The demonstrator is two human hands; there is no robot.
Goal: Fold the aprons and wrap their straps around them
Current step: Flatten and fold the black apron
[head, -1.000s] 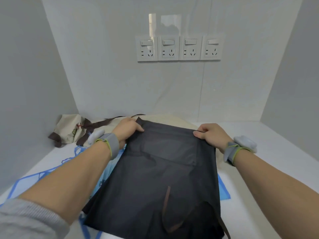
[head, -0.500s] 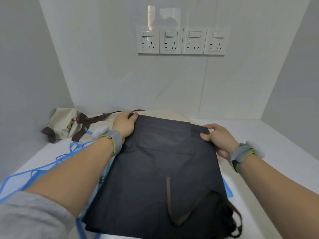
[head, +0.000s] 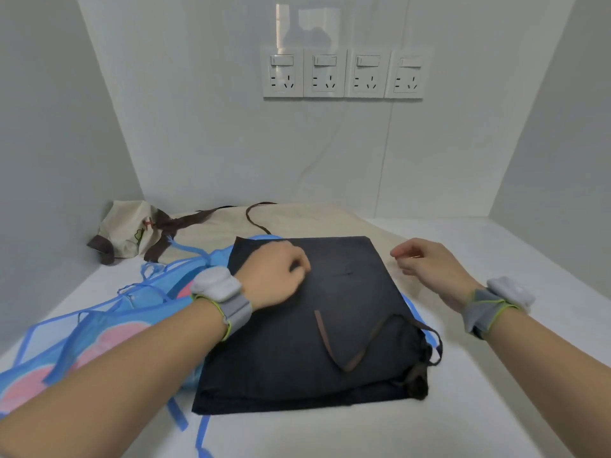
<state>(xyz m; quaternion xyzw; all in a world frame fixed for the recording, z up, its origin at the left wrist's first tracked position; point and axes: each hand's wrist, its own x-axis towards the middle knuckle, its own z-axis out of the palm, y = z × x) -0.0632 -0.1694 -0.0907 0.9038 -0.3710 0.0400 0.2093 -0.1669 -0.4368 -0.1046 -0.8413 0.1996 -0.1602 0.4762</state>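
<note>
Head view, looking down at a white bench [head: 496, 259] boxed in by pale walls. Far left at the back, a cream apron [head: 132, 229] lies bunched in the corner, its brown straps trailing toward the middle. Nearer, a blue and pink apron [head: 109, 328] sprawls flat with thin blue ties looping loose. The left hand [head: 272, 277] rests knuckles-up on the far left part of the black apron [head: 297, 352], fingers [head: 299, 267] curled down onto the cloth; I cannot tell whether they pinch any of it. The black apron is folded into a neat dark rectangle at the centre of the bench, partly over the blue one, with a brown strap [head: 347, 345] snaking loose across its top and gathering at the near right corner. The right hand [head: 426, 267] hovers just off the apron's right edge, fingers loosely bent, gripping nothing.
</note>
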